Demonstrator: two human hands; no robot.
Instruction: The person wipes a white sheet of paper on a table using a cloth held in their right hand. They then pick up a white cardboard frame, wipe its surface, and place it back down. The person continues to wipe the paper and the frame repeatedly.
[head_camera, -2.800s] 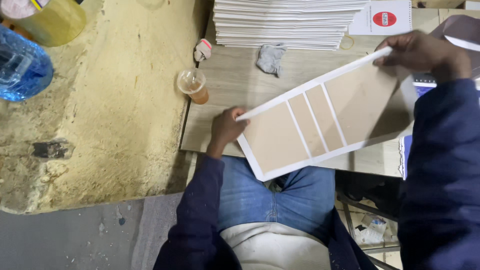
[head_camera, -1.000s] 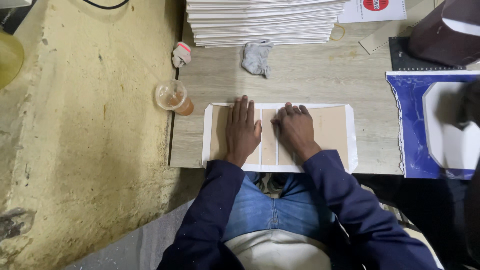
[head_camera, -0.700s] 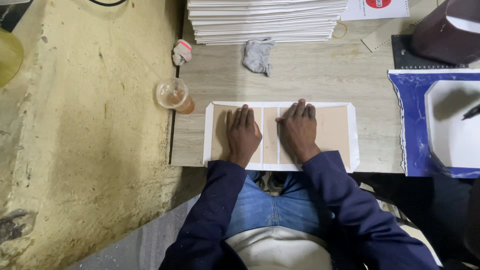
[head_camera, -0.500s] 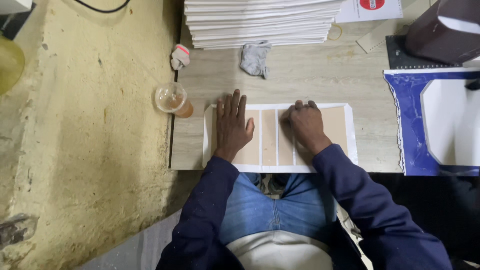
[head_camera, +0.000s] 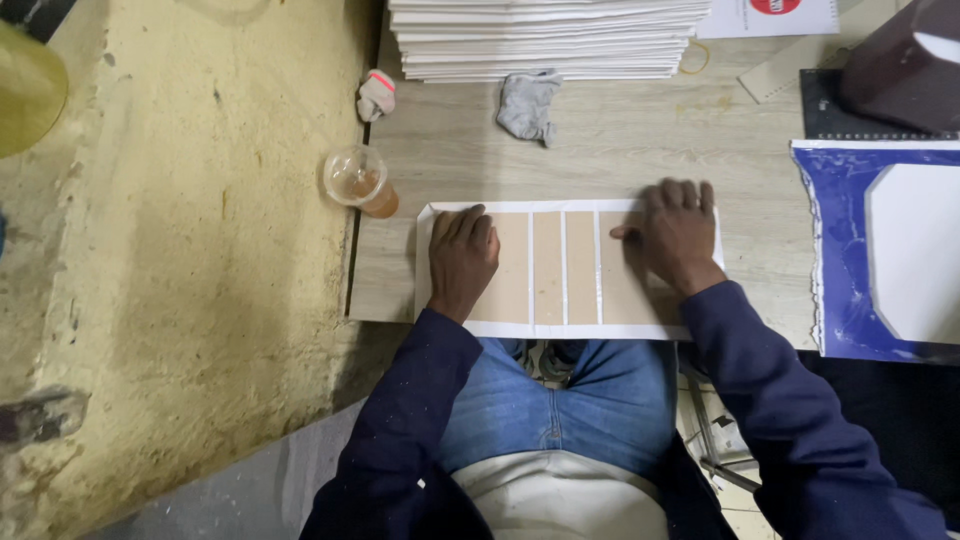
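- Head view showed a cover (head_camera: 565, 268), white paper with four tan board panels, lying flat at the table's (head_camera: 620, 150) near edge.
- Left hand (head_camera: 460, 262) lay flat, palm down, on the cover's left panel, grasping nothing.
- Right hand (head_camera: 676, 237) pressed flat on the right panel, fingers reaching the cover's far right corner; the hands were well apart.
- A cup (head_camera: 358, 182) of brownish liquid stood at the table's left edge, near the cover's far left corner.
- A grey rag (head_camera: 527, 103) lay before a stack (head_camera: 548, 38) of white sheets at the far edge.
- A blue sheet (head_camera: 838, 250) lay at the right edge.
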